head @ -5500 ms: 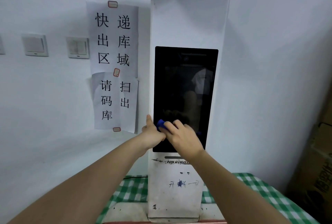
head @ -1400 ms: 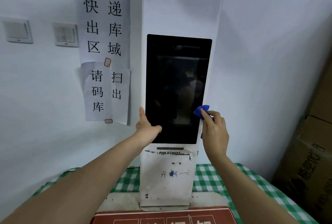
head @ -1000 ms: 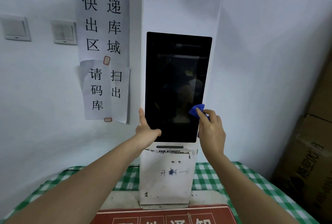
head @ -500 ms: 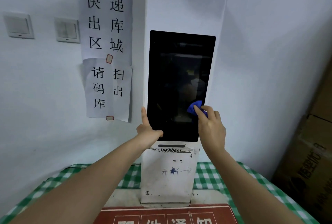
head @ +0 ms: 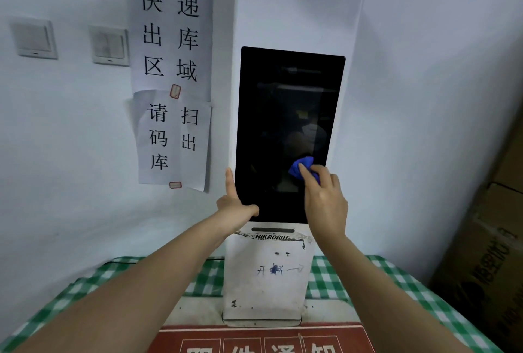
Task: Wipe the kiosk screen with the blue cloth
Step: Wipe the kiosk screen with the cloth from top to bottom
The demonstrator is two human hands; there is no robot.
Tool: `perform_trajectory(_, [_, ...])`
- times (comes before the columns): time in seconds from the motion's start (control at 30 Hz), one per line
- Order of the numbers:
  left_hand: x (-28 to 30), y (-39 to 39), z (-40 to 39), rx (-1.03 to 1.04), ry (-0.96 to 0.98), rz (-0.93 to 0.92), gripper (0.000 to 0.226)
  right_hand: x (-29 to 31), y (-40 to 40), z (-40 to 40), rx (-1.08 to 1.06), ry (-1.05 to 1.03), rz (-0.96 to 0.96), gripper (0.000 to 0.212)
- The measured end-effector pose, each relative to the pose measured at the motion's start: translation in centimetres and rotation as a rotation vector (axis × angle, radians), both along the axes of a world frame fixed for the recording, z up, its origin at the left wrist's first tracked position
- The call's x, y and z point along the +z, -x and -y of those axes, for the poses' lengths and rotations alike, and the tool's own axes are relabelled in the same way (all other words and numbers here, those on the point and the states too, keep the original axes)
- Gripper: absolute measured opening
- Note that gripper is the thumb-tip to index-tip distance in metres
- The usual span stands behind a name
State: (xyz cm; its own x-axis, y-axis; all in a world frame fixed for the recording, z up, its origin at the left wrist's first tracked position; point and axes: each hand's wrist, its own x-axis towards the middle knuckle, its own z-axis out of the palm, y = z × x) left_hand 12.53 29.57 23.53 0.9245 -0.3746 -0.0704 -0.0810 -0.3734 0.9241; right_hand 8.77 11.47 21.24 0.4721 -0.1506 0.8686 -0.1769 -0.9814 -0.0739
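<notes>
Bare forearms, seemingly no sleeves.

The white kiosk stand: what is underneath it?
The white kiosk stand rests on a pale slab on a green-and-white checked tablecloth. A red sign lies in front. What lies beneath the cloth is covered.

Both your bare forearms reach forward and up. Your left hand (head: 235, 203) spreads, index finger upright, thumb pointing right. Your right hand (head: 325, 199) is curled, fingertips (head: 304, 169) pinched.
</notes>
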Motion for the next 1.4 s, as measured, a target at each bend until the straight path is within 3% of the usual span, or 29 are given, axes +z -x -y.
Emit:
perform_trajectory(0.13, [-0.1, -0.1, 0.1, -0.001, -0.009, 0.015, 0.103, -3.2, 0.5, -0.1, 0.096, 0.214, -0.154, 0.075])
perform_trajectory(0.23, [-0.1, -0.1, 0.0, 0.003, -0.024, 0.014, 0.103, -3.6, 0.7, 0.5, 0.159, 0.361, -0.251, 0.075])
perform_trajectory(0.47, [-0.1, -0.2, 0.0, -0.01, -0.021, 0.009, 0.103, -0.9, -0.7, -0.7, 0.051, 0.106, -0.017, 0.064])
perform_trajectory(0.63, [-0.1, -0.3, 0.0, 0.007, -0.022, 0.019, 0.103, -3.5, -0.2, -0.9, 0.153, 0.331, -0.187, 0.069])
perform_trajectory(0.77, [-0.2, -0.3, -0.1, 0.0, -0.028, 0.016, 0.103, -1.6, 0.2, -0.1, 0.163, 0.449, -0.234, 0.066])
perform_trajectory(0.97, [-0.1, -0.2, -0.2, -0.008, -0.012, 0.011, 0.103, -0.8, -1.1, -1.2, 0.082, 0.18, -0.033, 0.064])
perform_trajectory(1.17, [0.0, -0.1, -0.2, 0.007, -0.045, 0.017, 0.1, -2.7, -0.8, -1.2, 0.199, 0.555, -0.26, 0.066])
perform_trajectory(1.3, [-0.1, -0.3, -0.7, -0.021, -0.02, 0.008, 0.101, -0.4, -1.5, -1.2, 0.129, 0.398, -0.107, 0.056])
perform_trajectory(1.4, [-0.2, -0.4, -0.9, -0.039, -0.013, 0.0, 0.101, -0.7, -1.9, -2.3, 0.103, 0.25, -0.025, 0.061])
